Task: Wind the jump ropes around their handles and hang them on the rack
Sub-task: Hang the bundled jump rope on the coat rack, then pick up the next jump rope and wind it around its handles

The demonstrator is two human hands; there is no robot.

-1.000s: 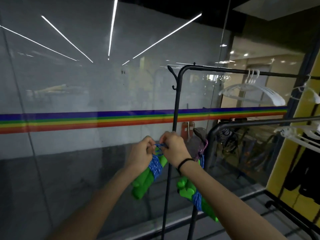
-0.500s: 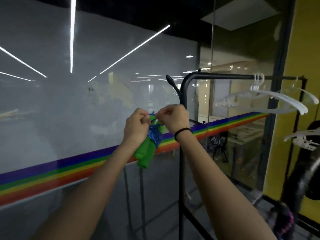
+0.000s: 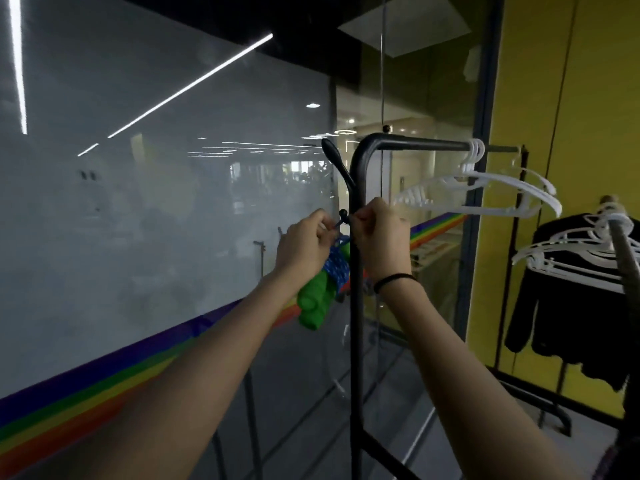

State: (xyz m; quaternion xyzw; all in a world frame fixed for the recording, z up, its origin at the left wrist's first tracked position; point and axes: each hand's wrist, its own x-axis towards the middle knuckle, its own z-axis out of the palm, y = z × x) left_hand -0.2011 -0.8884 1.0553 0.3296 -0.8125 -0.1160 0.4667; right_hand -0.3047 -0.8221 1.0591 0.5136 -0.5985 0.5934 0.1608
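A jump rope [image 3: 320, 292] with green handles and blue cord wound round them hangs just left of the black rack's upright post [image 3: 356, 306]. My left hand [image 3: 303, 249] pinches the blue cord loop at the bundle's top. My right hand [image 3: 379, 237] pinches the same loop from the right, at the post. The loop sits at a small ball-tipped hook [image 3: 343, 214] on the post. A longer black hook [image 3: 334, 157] sticks up above it. The cord between my fingers is mostly hidden.
White hangers [image 3: 485, 188] hang on the rack's top bar. A second rack at right carries more white hangers and a black garment [image 3: 568, 306]. A frosted glass wall with a rainbow stripe [image 3: 104, 382] runs along the left. A yellow wall stands behind.
Both hands have carried the wound rope up and rightward to the post's small hook. My view has risen and turned right; the second green rope seen low on the rack has dropped out of sight.
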